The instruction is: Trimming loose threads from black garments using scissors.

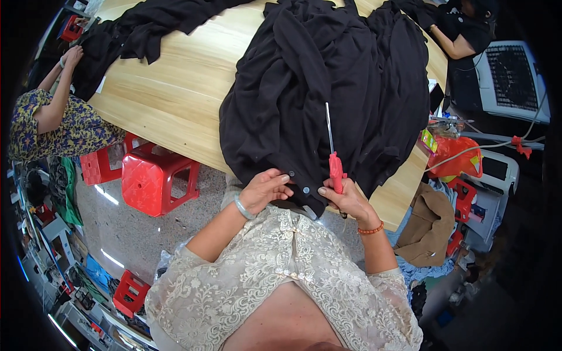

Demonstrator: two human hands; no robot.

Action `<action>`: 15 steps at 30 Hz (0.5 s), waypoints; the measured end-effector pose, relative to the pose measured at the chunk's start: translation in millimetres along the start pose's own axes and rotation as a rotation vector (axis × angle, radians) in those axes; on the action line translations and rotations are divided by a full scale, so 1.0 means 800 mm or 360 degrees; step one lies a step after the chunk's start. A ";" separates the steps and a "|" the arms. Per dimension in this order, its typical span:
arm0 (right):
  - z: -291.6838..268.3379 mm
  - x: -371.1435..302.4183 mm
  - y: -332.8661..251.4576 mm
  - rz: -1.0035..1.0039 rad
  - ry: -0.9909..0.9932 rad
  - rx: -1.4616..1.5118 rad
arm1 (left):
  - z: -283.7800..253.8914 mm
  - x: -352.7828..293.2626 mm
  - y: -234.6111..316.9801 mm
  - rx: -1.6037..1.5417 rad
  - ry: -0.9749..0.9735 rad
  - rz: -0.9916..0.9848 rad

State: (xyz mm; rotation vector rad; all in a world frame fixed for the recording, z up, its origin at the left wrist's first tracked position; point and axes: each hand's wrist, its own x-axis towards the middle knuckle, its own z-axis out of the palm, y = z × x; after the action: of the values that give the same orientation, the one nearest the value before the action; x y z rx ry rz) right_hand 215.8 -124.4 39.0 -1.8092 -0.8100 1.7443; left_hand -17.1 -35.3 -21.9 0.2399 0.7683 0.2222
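Observation:
A black garment (304,111) with round buttons lies heaped on the table, its near edge hanging over the table's front towards me. My left hand (266,188) has its fingers curled at the garment's edge, by one button (291,174); what lies under the fingertips is partly hidden. In my right hand (350,200) is a tool with a red handle (335,171) and a long thin metal blade, pointing away from me over the cloth. My right thumb tip rests at the fabric beside another button (306,191).
Pale wooden table (193,88) underneath. Red plastic stools (143,184) stand at its left. Two people handle black cloth, one (64,123) at far left, another (465,35) at far right. A red bag (459,157) and brown cloth (426,225) are at the right.

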 end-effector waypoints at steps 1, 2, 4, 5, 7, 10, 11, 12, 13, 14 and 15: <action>0.003 -0.002 0.001 -0.0005 -0.0049 0.0048 | -0.005 0.006 -0.004 -0.0004 -0.0006 -0.0006; 0.004 -0.004 0.004 -0.0015 -0.0106 0.0092 | -0.013 0.016 -0.014 0.0026 -0.0063 0.0069; 0.010 -0.002 0.032 -0.0018 0.0048 -0.0121 | -0.008 0.024 -0.021 0.0067 -0.0006 0.0211; 0.016 0.000 0.035 -0.0049 0.0158 -0.0343 | -0.009 0.025 -0.024 0.0064 -0.0003 0.0212; 0.024 -0.012 0.028 -0.0233 0.0653 -0.1217 | -0.012 0.027 -0.031 0.0423 0.0191 0.0472; 0.023 -0.026 0.032 -0.0276 0.1058 -0.1252 | -0.004 0.022 -0.036 0.0357 0.0175 0.0751; 0.022 -0.031 0.033 -0.0429 0.1203 -0.1181 | -0.004 0.020 -0.037 0.0355 0.0179 0.0751; 0.016 -0.032 0.039 -0.0522 0.1224 -0.1178 | -0.006 0.018 -0.038 0.0423 0.0193 0.0815; 0.013 -0.037 0.035 -0.0678 0.1276 -0.1155 | -0.007 0.017 -0.039 0.0492 0.0207 0.0878; 0.010 -0.037 0.037 -0.0845 0.1267 -0.0958 | -0.005 0.017 -0.040 0.0490 0.0204 0.0875; 0.007 -0.038 0.039 -0.1009 0.1254 -0.0760 | -0.002 0.018 -0.039 0.0602 0.0272 0.1040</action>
State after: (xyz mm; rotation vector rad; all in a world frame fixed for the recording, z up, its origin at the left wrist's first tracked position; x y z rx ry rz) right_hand 212.7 -167.9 37.8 -1.9783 -1.2966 0.3925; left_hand -4.6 -60.9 -42.0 0.8416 0.8806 0.7232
